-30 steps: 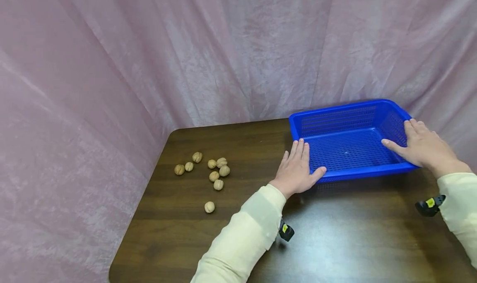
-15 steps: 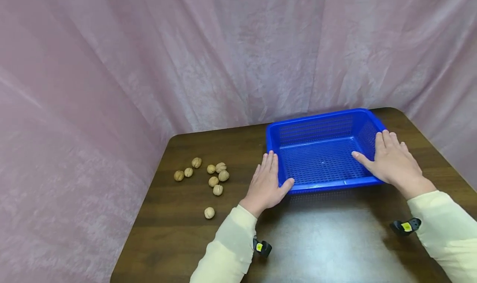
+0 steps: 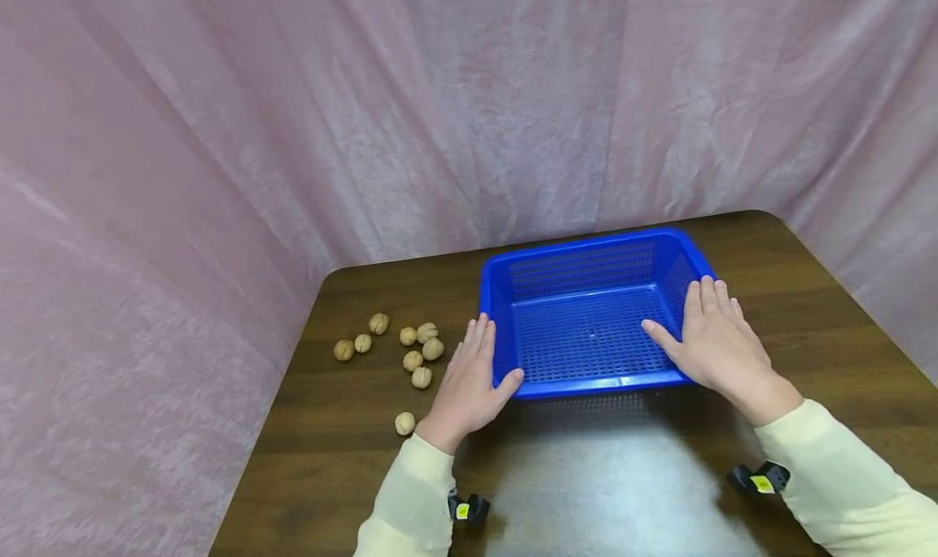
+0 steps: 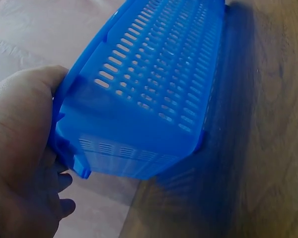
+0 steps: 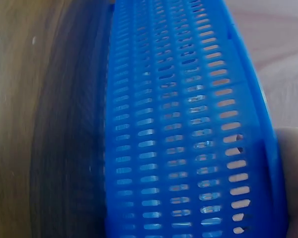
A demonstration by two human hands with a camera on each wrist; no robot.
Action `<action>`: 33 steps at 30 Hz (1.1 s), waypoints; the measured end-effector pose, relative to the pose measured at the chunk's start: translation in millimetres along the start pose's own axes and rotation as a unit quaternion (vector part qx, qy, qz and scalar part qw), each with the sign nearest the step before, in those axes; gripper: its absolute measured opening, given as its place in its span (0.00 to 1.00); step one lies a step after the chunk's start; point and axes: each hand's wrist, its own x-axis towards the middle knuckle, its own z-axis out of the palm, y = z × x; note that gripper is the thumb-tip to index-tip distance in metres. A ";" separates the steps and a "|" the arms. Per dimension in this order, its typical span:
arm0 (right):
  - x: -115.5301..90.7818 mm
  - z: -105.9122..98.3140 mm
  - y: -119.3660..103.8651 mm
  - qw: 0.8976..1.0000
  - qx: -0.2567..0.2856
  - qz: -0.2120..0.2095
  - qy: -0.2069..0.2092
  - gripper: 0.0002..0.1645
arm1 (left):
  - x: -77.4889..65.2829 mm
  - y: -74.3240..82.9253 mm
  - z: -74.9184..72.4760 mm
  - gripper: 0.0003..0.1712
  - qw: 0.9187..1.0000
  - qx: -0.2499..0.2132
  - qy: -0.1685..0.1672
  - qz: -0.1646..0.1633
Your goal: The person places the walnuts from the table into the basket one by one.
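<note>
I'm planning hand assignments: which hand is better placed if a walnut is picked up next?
Probably the left hand: it touches the end of the blue basket nearest the walnuts. The right hand is at the opposite end, with the basket between it and them.

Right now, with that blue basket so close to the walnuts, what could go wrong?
The walnuts lie just left of the left grip, so if the blue basket slides that way, they might get bumped and roll. The lone walnut near the left sleeve could be knocked by that arm. The right grip, like the left, looks straight-fingered against the basket's side, so the basket might slip or twist.
</note>
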 end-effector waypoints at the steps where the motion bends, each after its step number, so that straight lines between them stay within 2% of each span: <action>1: -1.2 -0.8 -1.7 1.000 0.001 -0.004 -0.005 0.65 | -1.6 -1.6 -1.2 0.50 1.000 -0.005 0.002 0.000; 5: -9.0 -4.9 0.9 1.000 0.007 -0.022 -0.020 0.64 | -4.7 -3.2 -2.6 0.49 1.000 -0.024 0.006 0.004; 10: -16.6 -11.9 16.9 0.997 0.023 -0.048 -0.047 0.63 | -5.0 -1.0 -2.2 0.49 1.000 -0.030 -0.001 0.009; 19: -13.3 -24.1 50.2 0.990 0.018 -0.112 -0.080 0.62 | -3.2 -3.0 -7.2 0.51 1.000 -0.015 -0.011 0.009; 23: -13.5 -22.1 51.7 0.988 0.026 -0.115 -0.095 0.62 | -5.8 -4.9 -8.3 0.50 1.000 -0.006 -0.018 0.004; 29: -13.1 -24.0 50.9 0.989 0.021 -0.113 -0.094 0.62 | -7.0 -3.7 -9.3 0.50 1.000 -0.004 -0.019 0.004; 33: -13.0 -25.4 51.9 0.989 0.018 -0.110 -0.100 0.63 | -8.6 -4.2 -15.0 0.52 1.000 0.021 -0.022 0.006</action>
